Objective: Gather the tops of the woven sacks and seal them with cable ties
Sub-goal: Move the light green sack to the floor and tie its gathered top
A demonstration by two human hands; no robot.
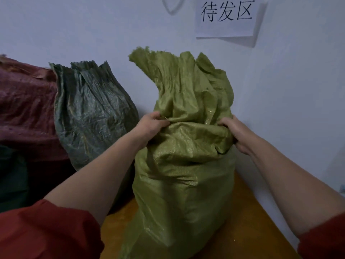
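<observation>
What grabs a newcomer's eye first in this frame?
The tall olive-green woven sack stands at centre, the left hand and right hand holding its bunched neck from either side. A dark green woven sack stands to its left; a white paper sign hangs on the wall above.

A white paper sign point(225, 17) hangs on the pale wall point(93, 30), top right, above the sacks. It carries three large black handwritten characters: 待发区. No other writing can be read, on the sacks or elsewhere.
</observation>
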